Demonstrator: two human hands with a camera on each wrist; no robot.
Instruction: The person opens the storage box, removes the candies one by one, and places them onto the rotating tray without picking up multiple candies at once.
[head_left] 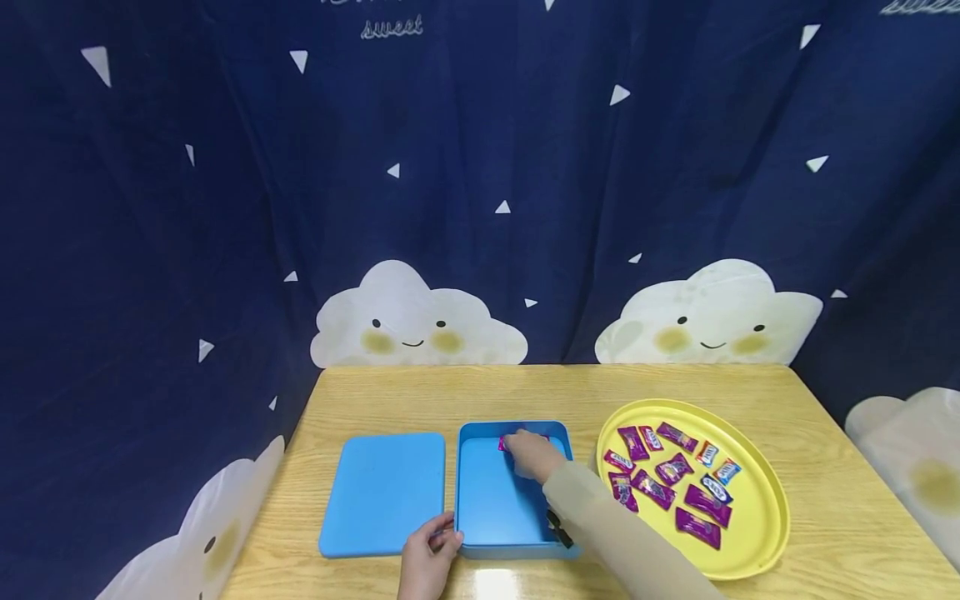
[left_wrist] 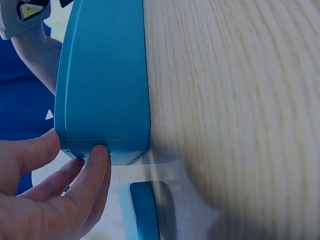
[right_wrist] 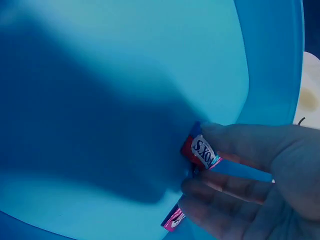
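Note:
At the far end of the open blue box [head_left: 495, 500], my right hand [head_left: 532, 454] reaches inside, low over the floor. In the right wrist view, its thumb and fingers pinch a small wrapped candy [right_wrist: 202, 152] in red and blue with a white label. The pink end of a wrapper [right_wrist: 173, 220] shows below the fingertips, partly hidden by them. Outside the box, my left hand [head_left: 431, 554] touches the near left corner with relaxed fingers. Its thumb lies at the rim and a fingertip rests on the outer wall [left_wrist: 107, 100].
A flat blue lid [head_left: 386, 492] lies left of the box. On the right, a round yellow tray [head_left: 757, 533] bears several wrapped candies [head_left: 699, 528], mostly purple, some red, orange or blue. A dark blue curtain [head_left: 480, 125] hangs behind the wooden table [head_left: 420, 396].

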